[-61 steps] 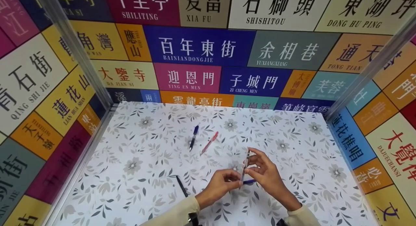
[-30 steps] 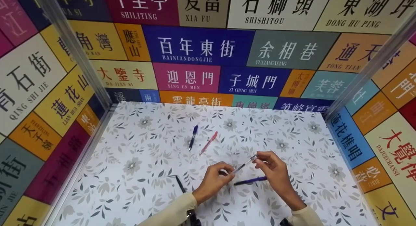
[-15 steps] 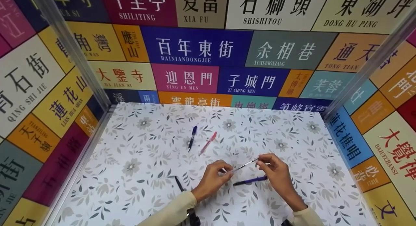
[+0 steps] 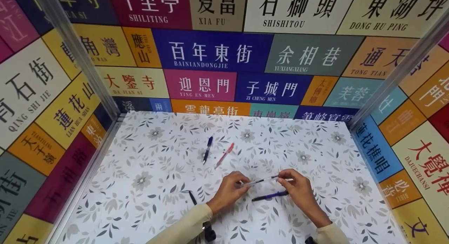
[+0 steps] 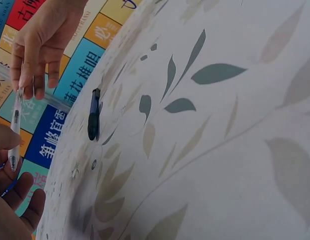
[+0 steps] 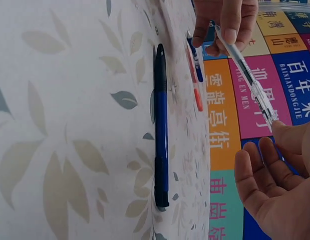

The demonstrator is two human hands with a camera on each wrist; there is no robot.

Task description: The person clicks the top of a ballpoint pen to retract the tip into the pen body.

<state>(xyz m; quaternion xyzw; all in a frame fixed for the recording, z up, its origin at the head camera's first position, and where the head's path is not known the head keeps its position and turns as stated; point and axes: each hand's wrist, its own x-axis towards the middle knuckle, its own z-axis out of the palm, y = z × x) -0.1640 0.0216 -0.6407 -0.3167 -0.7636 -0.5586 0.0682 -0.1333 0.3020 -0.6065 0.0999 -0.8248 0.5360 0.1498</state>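
A clear pen (image 4: 263,180) with a dark refill inside is held above the table between both hands, slanting up to the right in the head view. My left hand (image 4: 228,190) pinches its left end between thumb and fingers. At the other end, the thumb and fingertips of my right hand (image 4: 297,188) pinch it. The right wrist view shows the transparent barrel (image 6: 252,80) stretched between the two hands. Just below it on the table lies a blue pen with black ends (image 4: 270,195), its right end close to the right hand.
Farther back lie a dark blue pen (image 4: 207,150) and a red pen (image 4: 225,154). A black pen (image 4: 193,197) sits by the left sleeve, which partly covers it. The table (image 4: 168,216) has a leaf-and-flower pattern, and printed panels (image 4: 214,51) enclose it on three sides.
The clear pen has turned from nearly upright to almost level. My right hand has moved right and down, uncovering more of the blue pen, while the left hand has shifted slightly left and up.
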